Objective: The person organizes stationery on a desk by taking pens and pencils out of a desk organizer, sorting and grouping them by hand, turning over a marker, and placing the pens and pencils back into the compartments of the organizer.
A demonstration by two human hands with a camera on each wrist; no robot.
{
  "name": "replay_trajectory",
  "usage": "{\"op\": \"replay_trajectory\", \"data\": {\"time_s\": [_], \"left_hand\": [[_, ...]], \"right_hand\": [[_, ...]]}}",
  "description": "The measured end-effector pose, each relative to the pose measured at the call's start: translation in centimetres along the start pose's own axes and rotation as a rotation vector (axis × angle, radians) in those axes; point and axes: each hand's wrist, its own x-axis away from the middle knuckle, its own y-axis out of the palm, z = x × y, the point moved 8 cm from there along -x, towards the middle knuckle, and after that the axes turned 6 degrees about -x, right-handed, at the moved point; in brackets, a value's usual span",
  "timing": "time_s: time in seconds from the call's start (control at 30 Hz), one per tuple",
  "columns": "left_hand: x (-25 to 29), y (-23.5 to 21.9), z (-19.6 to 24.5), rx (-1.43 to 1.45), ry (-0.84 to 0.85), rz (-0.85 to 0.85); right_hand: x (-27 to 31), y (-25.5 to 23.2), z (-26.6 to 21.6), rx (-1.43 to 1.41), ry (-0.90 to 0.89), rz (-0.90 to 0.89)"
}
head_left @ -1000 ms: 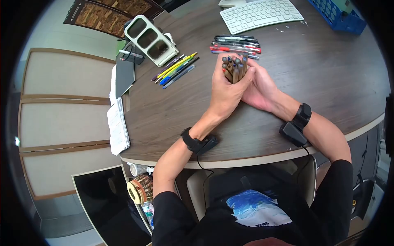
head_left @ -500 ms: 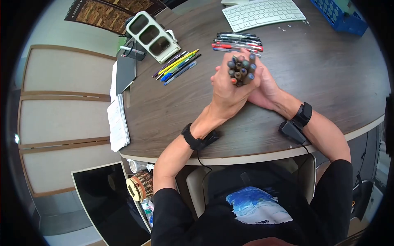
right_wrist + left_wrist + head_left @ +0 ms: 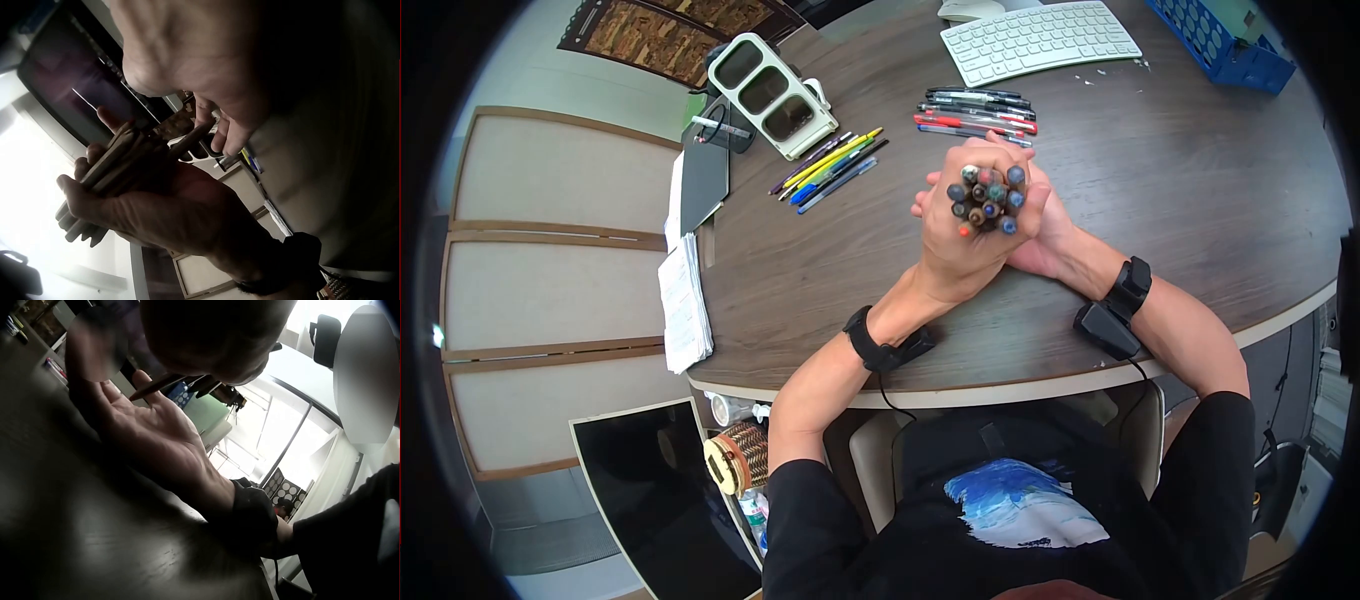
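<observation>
Gripped in the left hand [image 3: 960, 255], the bundle of several brown-barrelled pens [image 3: 988, 204] points its round, variously coloured ends up at the head camera. The right wrist view shows the left fingers and thumb curled round the bundle [image 3: 122, 165]. Beside and partly behind the left hand is the right hand [image 3: 1052, 230]. In the left wrist view the right hand's palm [image 3: 162, 440] faces up, fingers loosely extended, close to the lower end of a pen [image 3: 156, 387]. Whether that end touches the right fingers is unclear.
Beyond the hands lies a row of black and red pens [image 3: 975, 112]; yellow, blue and dark pens [image 3: 830, 170] lie to the left. Farther off are a three-section white holder [image 3: 765, 92], a keyboard [image 3: 1040, 40] and a blue basket [image 3: 1250, 62]. Papers [image 3: 685, 305] sit at the left edge.
The bundle has tipped so its upper ends face the head camera, and it sits slightly lower in that view. The left hand has turned with it; the right hand stays beside it.
</observation>
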Motion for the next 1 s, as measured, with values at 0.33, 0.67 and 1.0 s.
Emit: {"op": "replay_trajectory", "data": {"time_s": [0.33, 0.67, 1.0], "left_hand": [[2.1, -0.6, -3.6, -0.277, -0.378, -0.202], [1.7, -0.7, -0.9, -0.103, -0.294, -0.055], [2.4, -0.2, -4.5, 0.032, -0.702, 0.031]], "right_hand": [[-0.5, -1.2, -0.1, -0.076, 0.075, 0.032], [1.6, 2.2, -0.8, 0.065, -0.031, 0.196], [0.3, 1.5, 0.0, 0.003, -0.059, 0.002]]}}
